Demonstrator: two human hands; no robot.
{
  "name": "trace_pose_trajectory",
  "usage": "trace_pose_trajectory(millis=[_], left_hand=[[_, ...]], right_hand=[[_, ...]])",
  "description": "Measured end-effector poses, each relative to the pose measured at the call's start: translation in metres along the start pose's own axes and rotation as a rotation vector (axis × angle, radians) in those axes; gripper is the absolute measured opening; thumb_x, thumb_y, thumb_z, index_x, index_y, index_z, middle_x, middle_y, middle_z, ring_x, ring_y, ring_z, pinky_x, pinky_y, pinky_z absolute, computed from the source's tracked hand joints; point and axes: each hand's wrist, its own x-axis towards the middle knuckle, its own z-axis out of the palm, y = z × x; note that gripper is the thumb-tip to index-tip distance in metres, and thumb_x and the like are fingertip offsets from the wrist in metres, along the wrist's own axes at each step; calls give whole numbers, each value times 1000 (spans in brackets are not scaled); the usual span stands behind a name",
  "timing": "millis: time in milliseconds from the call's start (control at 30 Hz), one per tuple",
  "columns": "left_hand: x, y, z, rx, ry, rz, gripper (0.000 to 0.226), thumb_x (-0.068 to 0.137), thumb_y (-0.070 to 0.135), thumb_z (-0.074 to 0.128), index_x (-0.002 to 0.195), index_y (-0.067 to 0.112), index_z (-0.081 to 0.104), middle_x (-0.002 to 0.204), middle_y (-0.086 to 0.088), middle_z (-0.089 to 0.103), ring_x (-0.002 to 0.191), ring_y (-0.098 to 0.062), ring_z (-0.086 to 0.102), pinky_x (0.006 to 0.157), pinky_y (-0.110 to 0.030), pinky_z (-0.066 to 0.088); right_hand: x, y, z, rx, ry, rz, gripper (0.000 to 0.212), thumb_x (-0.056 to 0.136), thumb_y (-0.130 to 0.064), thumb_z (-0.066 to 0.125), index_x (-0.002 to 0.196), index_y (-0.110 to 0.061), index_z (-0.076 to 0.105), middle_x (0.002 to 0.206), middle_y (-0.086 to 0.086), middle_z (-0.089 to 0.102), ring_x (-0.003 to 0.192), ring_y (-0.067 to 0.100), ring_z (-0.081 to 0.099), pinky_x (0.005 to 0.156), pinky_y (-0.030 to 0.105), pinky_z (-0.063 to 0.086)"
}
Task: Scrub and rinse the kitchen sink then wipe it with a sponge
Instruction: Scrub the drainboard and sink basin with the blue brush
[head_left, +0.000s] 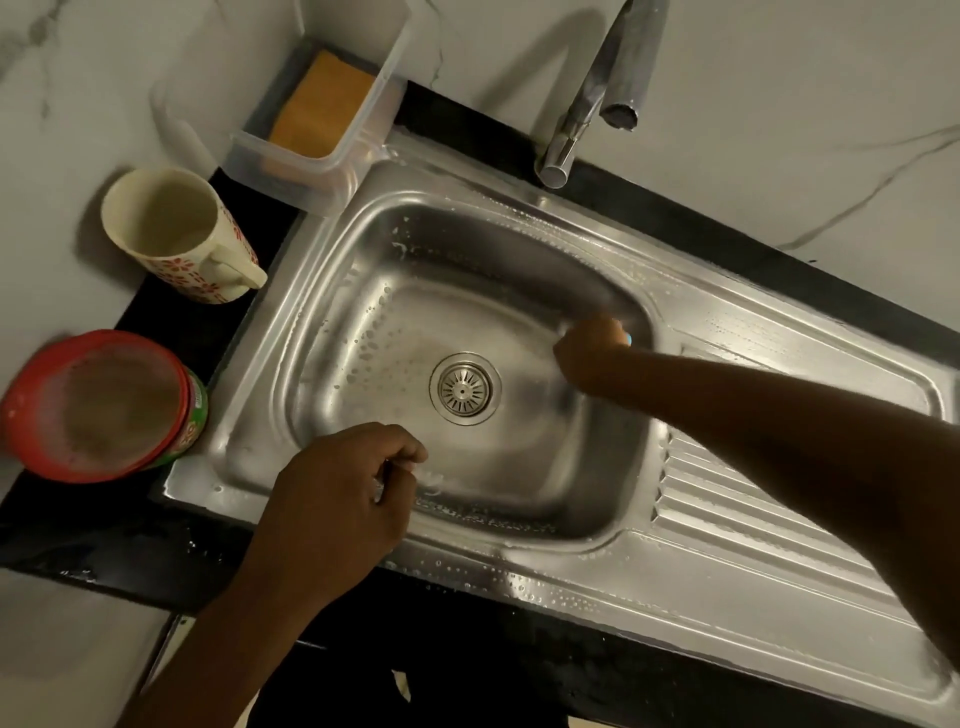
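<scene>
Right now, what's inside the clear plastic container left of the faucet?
An orange sponge lies in the clear plastic container. The frosted front wall blurs its lower end, so anything under it cannot be seen.

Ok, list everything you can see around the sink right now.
Sink: one, steel, in the counter.
Drain: one, steel, basin middle.
Tap: one, chrome, behind sink.
Box: one, clear, back left corner.
Sponge: one, orange, inside box.
Mug: one, cream with red flowers, left counter.
Tub: one, red lid, left of sink.
Counter: one, black, around sink.
Left hand: one, fingers curled, over near rim.
Right hand: one, at basin's right wall, gripping something blue.
</scene>
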Motion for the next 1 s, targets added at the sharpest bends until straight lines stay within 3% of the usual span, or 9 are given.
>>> trace_pose_trajectory(millis=[67, 167, 267, 333, 400, 500, 733, 900, 1000], left_hand=[[-1, 1, -1, -5, 0, 0, 17, 93, 14, 73, 98, 30, 76, 86, 22, 72, 80, -2, 69, 71, -27, 60], [-2, 3, -5, -7, 23, 9, 18, 92, 12, 74, 97, 29, 77, 84, 21, 72, 76, -4, 69, 70, -29, 60], [-3, 6, -7, -9, 43, 8, 17, 91, 12, 75, 97, 28, 77, 83, 21, 72, 75, -5, 69, 69, -28, 60], [-4, 6, -9, 7, 43, 6, 18, 91, 12, 75, 96, 29, 77, 83, 22, 71, 74, -4, 68, 67, -28, 60], [-6, 6, -10, 12, 45, -15, 18, 91, 12, 74, 96, 29, 77, 84, 22, 72, 77, -1, 68, 67, -23, 57], [-8, 3, -11, 3, 52, -28, 19, 91, 11, 74, 96, 29, 77, 84, 24, 72, 83, 1, 68, 70, -18, 54], [-6, 5, -5, -16, 70, -17, 17, 90, 12, 75, 96, 27, 78, 80, 22, 72, 76, -2, 69, 66, -25, 59], [-1, 4, 0, -24, 29, -5, 18, 93, 16, 74, 98, 33, 75, 78, 20, 70, 70, -5, 68, 63, -27, 59], [0, 8, -1, -10, 28, 21, 19, 93, 16, 72, 99, 33, 73, 79, 19, 70, 69, -5, 67, 63, -32, 60]], right_hand=[[-27, -21, 6, 66, -117, -136, 30, 96, -19, 67, 125, -16, 70, 134, 2, 68, 124, 26, 65, 83, 36, 51], [-60, -42, 7, 65, -275, -294, 34, 88, -40, 77, 117, -22, 71, 106, -6, 68, 97, 22, 65, 63, 26, 43], [-52, -23, -3, 38, -387, -252, 35, 89, -51, 76, 101, -19, 72, 90, -7, 62, 93, 20, 60, 78, 30, 50], [-37, 4, -12, -10, -272, -144, 40, 89, -47, 78, 81, -12, 61, 87, -4, 59, 93, 21, 57, 87, 31, 49], [-27, 30, -24, -45, -47, -53, 36, 91, -31, 78, 74, -14, 52, 89, -3, 60, 93, 20, 58, 84, 32, 47], [-19, 44, -22, -59, 131, 26, 8, 93, -22, 73, 100, -19, 72, 105, -6, 72, 105, 20, 71, 89, 27, 52], [-65, -8, 13, 170, -233, -308, 52, 82, -51, 81, 117, -15, 68, 100, 1, 66, 99, 25, 68, 91, 39, 60], [-61, 22, -1, 54, -66, -86, 28, 91, -32, 74, 117, -23, 69, 120, -4, 71, 114, 23, 69, 86, 33, 52], [-38, 59, -22, 18, 148, 55, 16, 96, -24, 66, 110, -23, 74, 111, -3, 74, 106, 22, 72, 88, 32, 55]])
